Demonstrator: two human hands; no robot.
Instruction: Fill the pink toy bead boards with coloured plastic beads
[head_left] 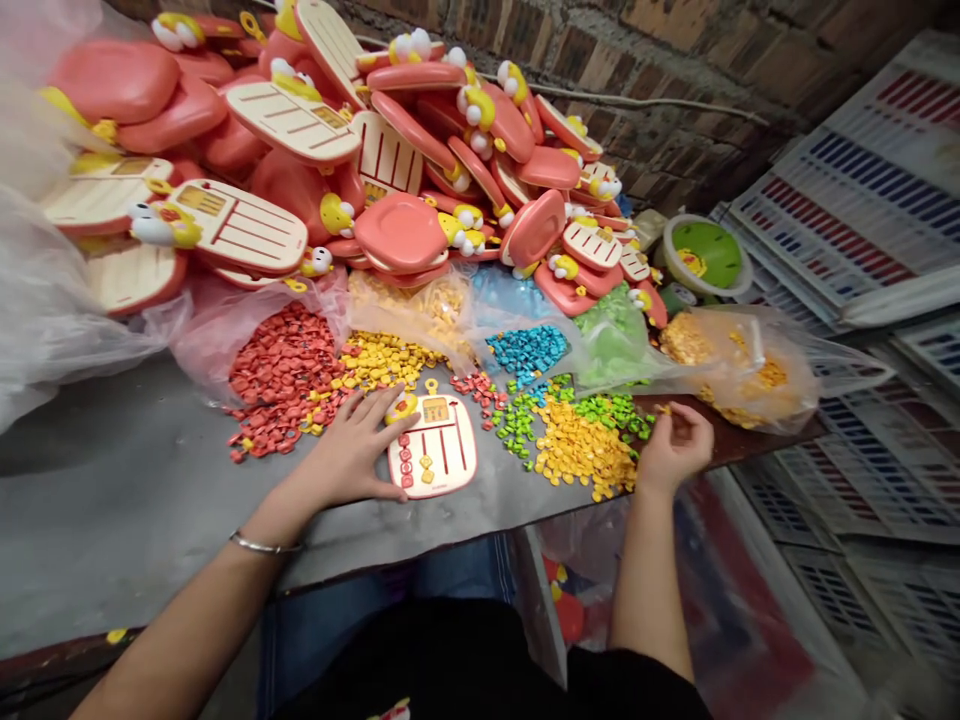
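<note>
My left hand [352,455] lies flat with spread fingers on the grey table [127,500], touching the left edge of a cream toy board [435,445] that has a yellow duck head at its top and a few red and yellow pieces set in its slots. My right hand [675,445] hovers at the right edge of a heap of small yellow pieces [581,450], fingers curled in a pinch; what they hold is too small to make out. Green pieces [607,410] lie just behind that heap.
Heaps of red pieces [281,380], yellow pieces [382,358] and blue pieces [529,350] spill from plastic bags. A big pile of pink toy boards [397,150] fills the back. A green-lidded tub [705,255] and stacked crates [862,200] stand right.
</note>
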